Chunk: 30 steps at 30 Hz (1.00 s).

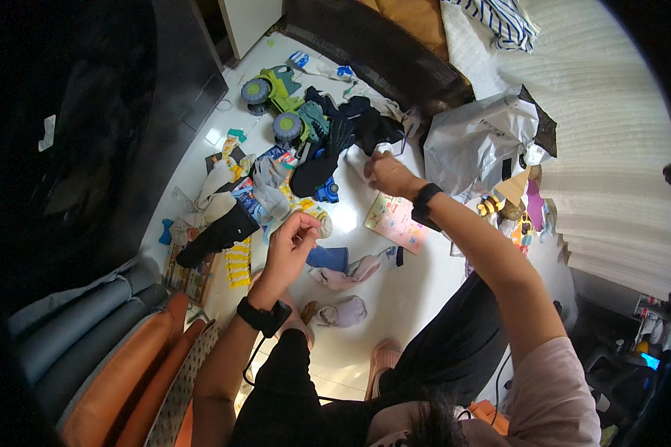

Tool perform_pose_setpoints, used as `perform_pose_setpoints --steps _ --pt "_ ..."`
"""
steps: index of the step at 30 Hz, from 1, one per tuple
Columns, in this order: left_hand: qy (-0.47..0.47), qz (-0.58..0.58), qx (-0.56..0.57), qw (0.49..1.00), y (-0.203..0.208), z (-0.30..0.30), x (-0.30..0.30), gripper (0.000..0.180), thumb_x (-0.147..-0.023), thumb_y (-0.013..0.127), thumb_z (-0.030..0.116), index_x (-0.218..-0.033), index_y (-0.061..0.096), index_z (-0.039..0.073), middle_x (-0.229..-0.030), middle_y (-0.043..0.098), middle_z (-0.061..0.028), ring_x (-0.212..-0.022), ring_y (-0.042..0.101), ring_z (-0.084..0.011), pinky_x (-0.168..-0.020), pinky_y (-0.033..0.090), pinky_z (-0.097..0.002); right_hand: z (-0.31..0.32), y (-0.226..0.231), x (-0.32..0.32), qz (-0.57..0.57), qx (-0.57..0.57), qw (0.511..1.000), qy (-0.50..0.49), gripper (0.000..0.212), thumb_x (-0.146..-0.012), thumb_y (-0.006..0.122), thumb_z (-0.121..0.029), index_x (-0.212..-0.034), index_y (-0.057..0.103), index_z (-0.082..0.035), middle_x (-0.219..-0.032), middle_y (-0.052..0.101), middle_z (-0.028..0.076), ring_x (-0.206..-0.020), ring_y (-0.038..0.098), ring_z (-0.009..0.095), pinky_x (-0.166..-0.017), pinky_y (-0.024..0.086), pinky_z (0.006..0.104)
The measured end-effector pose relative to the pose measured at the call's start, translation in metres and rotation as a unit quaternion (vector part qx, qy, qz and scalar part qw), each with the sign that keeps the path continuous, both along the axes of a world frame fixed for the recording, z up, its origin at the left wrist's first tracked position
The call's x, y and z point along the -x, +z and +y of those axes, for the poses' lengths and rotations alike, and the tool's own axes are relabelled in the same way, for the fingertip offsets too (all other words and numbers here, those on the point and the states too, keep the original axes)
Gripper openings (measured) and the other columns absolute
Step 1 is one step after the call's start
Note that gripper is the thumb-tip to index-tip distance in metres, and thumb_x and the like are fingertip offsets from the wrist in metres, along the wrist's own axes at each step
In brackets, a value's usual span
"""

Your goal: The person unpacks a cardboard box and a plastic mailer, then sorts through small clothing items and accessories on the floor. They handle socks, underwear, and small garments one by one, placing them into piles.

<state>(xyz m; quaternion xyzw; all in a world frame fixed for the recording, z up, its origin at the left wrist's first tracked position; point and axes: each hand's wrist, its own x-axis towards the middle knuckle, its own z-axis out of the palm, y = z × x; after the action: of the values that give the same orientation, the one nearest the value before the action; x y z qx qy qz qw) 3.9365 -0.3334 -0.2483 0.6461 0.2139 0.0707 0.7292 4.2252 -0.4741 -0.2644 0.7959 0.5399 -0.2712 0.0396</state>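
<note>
My right hand [392, 176] reaches forward over the pile, its fingers closed at a piece of white cloth [359, 165]; its exact kind does not show. Nearer to me on the left, my left hand [294, 247] has its fingers curled and thumb pressed in. Whether it holds something small cannot be seen. Just beyond its fingertips lies a cream and yellow sock [323, 226]. Black socks [314, 175] and other dark clothing [373, 123] are heaped ahead. A blue sock [328, 258], a pink one [348, 275] and a pale lilac one [344, 311] rest on the floor before me.
A green toy truck [282, 98] stands at the far left of the pile, with a small blue toy [327, 190] nearer. To the right are a pink booklet [397, 222], a silver-grey plastic bag [473, 141] and small toys [511, 207]. Rolled fabrics [130, 350] line the left.
</note>
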Motion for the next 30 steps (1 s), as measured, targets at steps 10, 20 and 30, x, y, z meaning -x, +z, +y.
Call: perform_pose_setpoints --steps 10,20,30 --pt "-0.007 0.030 0.333 0.943 0.037 -0.006 -0.032 0.040 -0.102 0.066 0.030 -0.136 0.056 0.011 -0.123 0.068 -0.0061 -0.109 0.066 -0.0143 -0.097 0.047 -0.0345 -0.013 0.129 0.058 0.605 -0.208 0.731 -0.239 0.066 -0.093 0.069 0.005 -0.149 0.038 -0.009 -0.112 0.063 0.001 -0.110 0.059 0.010 -0.099 0.046 0.0255" --pt "0.162 0.038 0.233 0.958 0.033 0.008 -0.035 0.037 -0.106 0.060 0.031 -0.129 0.064 0.002 -0.121 0.070 -0.0091 -0.109 0.067 -0.0161 -0.093 0.055 -0.0321 -0.031 0.129 0.081 0.580 -0.147 0.740 -0.309 0.072 -0.088 0.075 0.007 -0.148 0.040 -0.010 -0.104 0.064 -0.002 -0.097 0.062 0.007 -0.085 0.048 0.0224" --pt "0.185 -0.038 0.281 0.941 0.027 0.030 -0.030 0.048 -0.108 0.054 0.038 -0.140 0.054 0.002 -0.131 0.065 -0.0131 -0.116 0.066 -0.0233 -0.096 0.056 -0.0393 -0.043 0.118 0.071 0.494 -0.086 0.816 -0.287 0.038 -0.081 0.088 -0.012 -0.112 0.069 -0.001 -0.088 0.070 -0.003 -0.078 0.058 0.004 -0.071 0.047 0.0221"
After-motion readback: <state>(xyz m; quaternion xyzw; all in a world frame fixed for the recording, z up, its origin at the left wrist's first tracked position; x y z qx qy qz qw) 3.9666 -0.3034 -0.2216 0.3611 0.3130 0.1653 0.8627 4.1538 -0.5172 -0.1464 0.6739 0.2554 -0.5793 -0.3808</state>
